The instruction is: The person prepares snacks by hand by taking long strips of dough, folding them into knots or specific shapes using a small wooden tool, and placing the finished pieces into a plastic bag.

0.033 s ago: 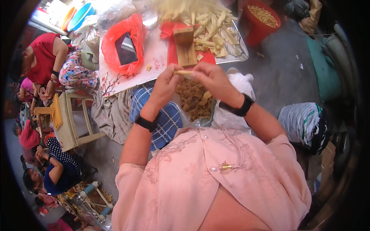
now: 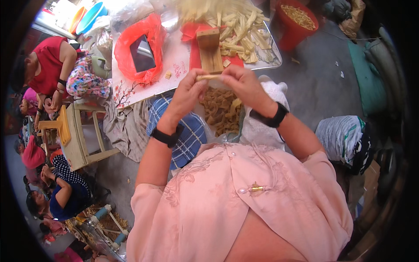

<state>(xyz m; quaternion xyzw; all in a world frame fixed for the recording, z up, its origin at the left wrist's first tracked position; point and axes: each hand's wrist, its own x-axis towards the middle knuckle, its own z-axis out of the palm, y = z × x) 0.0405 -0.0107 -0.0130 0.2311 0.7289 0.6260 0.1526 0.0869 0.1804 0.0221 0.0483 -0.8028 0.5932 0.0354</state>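
Note:
Between both hands I hold a short pale yellow strip [image 2: 208, 77] level, just over the near edge of the table. My left hand [image 2: 187, 92] pinches its left end, fingers curled; my right hand [image 2: 241, 85] pinches the right end. Close beyond them stands an L-shaped wooden block [image 2: 211, 56] on a red sheet [image 2: 195, 56]. A heap of similar pale yellow strips [image 2: 244, 28] lies behind and to the right of it. Below my hands, many brown curled pieces [image 2: 221, 114] fill a bag or container in my lap.
On the white table [image 2: 175, 81], a red plastic bag [image 2: 124, 56] has a dark-screened device [image 2: 142, 54] on it. A red bucket [image 2: 286, 35] of small pieces stands at the right. Several people sit at left, near a wooden stool [image 2: 78, 144]. Folded cloth bundles [image 2: 338, 135] lie at right.
My hands have shifted slightly away from me, and more of the strip shows between the fingers. Both hands still grip it.

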